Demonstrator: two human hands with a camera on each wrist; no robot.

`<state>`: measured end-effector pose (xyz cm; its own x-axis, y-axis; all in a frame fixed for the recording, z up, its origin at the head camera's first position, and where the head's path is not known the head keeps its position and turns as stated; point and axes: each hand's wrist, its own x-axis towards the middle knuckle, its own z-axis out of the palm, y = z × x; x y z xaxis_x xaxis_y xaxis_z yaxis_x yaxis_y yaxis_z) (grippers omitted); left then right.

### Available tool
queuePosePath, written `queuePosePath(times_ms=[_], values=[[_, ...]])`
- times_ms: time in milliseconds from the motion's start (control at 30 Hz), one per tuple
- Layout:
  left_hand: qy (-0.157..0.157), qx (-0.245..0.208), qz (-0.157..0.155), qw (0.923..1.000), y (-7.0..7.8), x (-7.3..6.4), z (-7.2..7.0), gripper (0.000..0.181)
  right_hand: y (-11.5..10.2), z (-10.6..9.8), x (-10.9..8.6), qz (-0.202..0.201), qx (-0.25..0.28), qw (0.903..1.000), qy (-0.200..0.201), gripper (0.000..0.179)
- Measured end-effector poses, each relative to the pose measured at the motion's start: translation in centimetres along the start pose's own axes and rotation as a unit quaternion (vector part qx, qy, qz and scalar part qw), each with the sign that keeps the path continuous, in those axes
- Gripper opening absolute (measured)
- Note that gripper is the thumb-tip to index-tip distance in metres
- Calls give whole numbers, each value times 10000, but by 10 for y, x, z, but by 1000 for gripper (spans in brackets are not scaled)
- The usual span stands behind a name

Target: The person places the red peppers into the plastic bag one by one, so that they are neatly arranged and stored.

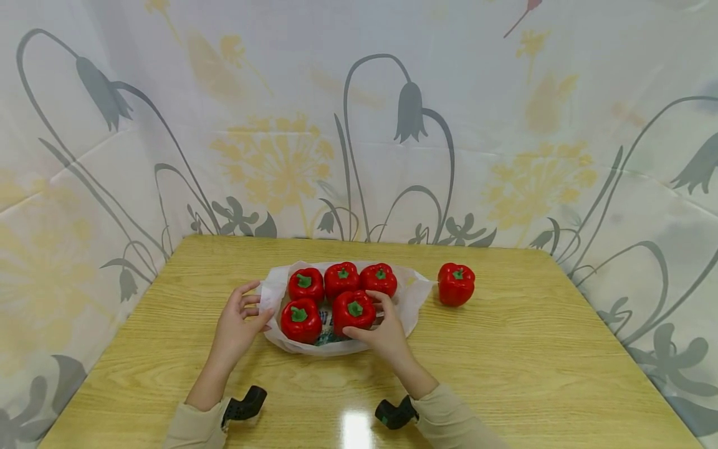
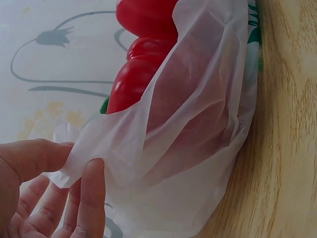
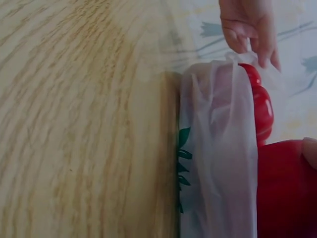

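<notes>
A white plastic bag (image 1: 412, 305) lies spread open on the table with several red bell peppers (image 1: 303, 285) in it, green stems upward. Its left edge is pinched between the thumb and fingers of my left hand (image 1: 238, 321), and the left wrist view shows the thin film (image 2: 94, 151) in that pinch. At the bag's front right, my right hand (image 1: 387, 333) grips a bell pepper (image 1: 354, 313), thumb at the front and fingers round its right side. Only the thumb (image 3: 310, 151) of that hand shows in the right wrist view, against the red pepper (image 3: 282, 191).
One more red bell pepper (image 1: 456, 284) stands on the wooden table (image 1: 521, 349), to the right of the bag. Behind the table hangs a pale cloth (image 1: 370, 156) with grey and yellow flowers. Each wrist wears a black camera mount (image 1: 245, 404).
</notes>
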<state>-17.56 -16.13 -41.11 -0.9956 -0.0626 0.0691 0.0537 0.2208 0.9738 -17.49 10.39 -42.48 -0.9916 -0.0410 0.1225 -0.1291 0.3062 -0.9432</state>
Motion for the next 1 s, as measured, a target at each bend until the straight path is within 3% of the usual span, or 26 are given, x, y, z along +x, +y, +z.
queuePosePath(times_ms=[633, 1000], values=[[7, -19, -130, 9999, 2, 0, 0, 59, 13, 13, 4, -214, -468, 9983, -264, 74], [0, -4, -100, 10000, 2, 0, 0, 59, 13, 14, 2, -455, -359, 9976, -386, 69]])
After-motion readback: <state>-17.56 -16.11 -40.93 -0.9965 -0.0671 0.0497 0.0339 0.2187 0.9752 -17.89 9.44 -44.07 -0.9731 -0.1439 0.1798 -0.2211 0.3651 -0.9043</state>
